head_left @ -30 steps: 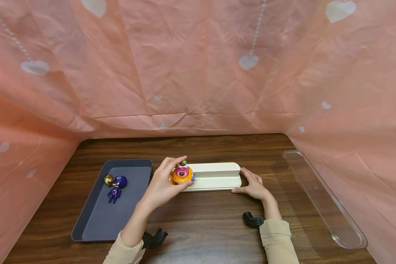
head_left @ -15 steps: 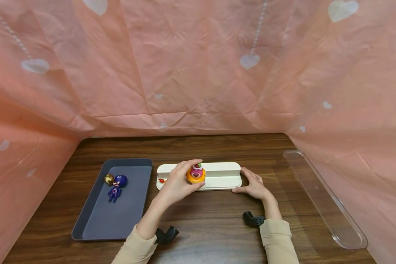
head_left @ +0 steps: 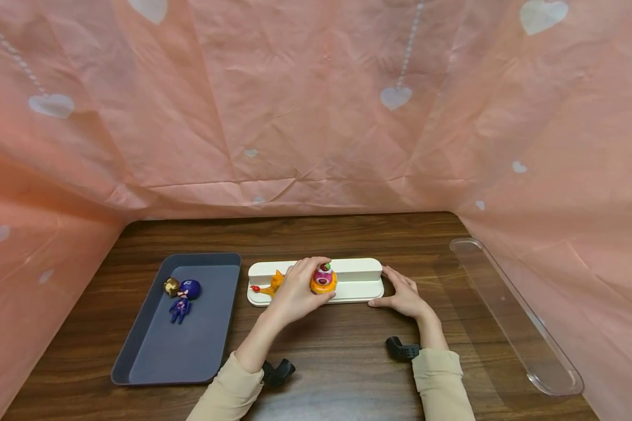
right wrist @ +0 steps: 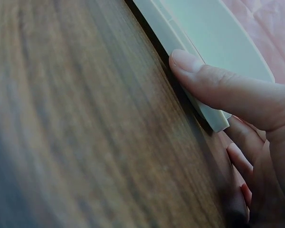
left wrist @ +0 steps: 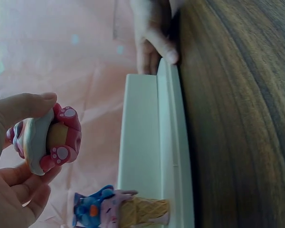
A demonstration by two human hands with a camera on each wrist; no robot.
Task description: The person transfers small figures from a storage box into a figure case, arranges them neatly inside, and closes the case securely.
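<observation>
Flanked by grey rectangular tray (head_left: 202, 342) and clear plastic cover (head_left: 513, 316). Pinches pink-and-orange figurine (head_left: 323, 280) in left hand (head_left: 298, 294), farther right than before; grips white stepped stand (head_left: 359, 289) with right hand (head_left: 404, 297).

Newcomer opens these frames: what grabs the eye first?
The bright orange-and-pink toy in the person's left grip, held over the white stand mid-table. Next, the blue figure lying in the gray tray at left. Behind it all hangs pink cloth with pale hearts.
</observation>
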